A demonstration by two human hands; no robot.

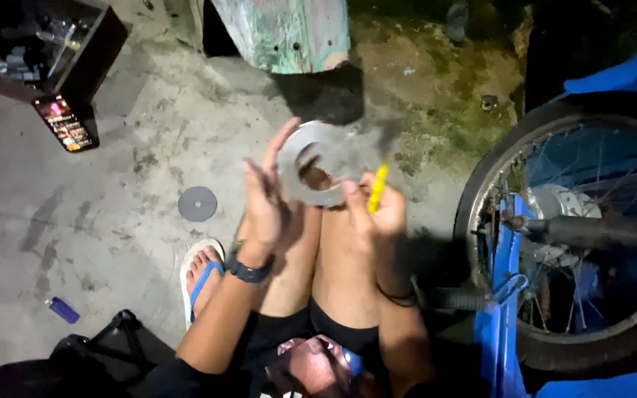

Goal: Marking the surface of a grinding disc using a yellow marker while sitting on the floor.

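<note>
A grey metal ring (318, 171) with a round central hole is held up at frame centre, above the bare knees; its outline is motion-blurred, so fine detail cannot be told. The left hand (265, 197) is laid flat against the ring's left edge, fingers straight and spread slightly, palm turned toward the ring; a dark wristband (248, 271) is worn on that wrist. The right hand (377, 214) is closed, thumb pressed on the ring's lower right rim; a yellow tool (377, 188) is gripped in the same fist, its tip standing up just beside the ring; what kind of tool it is cannot be told.

A spoked wheel (576, 236) with a black tyre is seen at the right of the frame, set in a blue frame (499, 309); a small grey disc (197, 203) is lying on the concrete floor (75, 221) left of centre, well apart from the hands; a blue lighter (62, 309) is lying at lower left; a white sandal with blue straps (199, 274) is worn on the foot below the left forearm; a dark box (75, 66) of parts is placed at upper left; a worn green wooden piece (285, 33) is standing at top centre.
</note>
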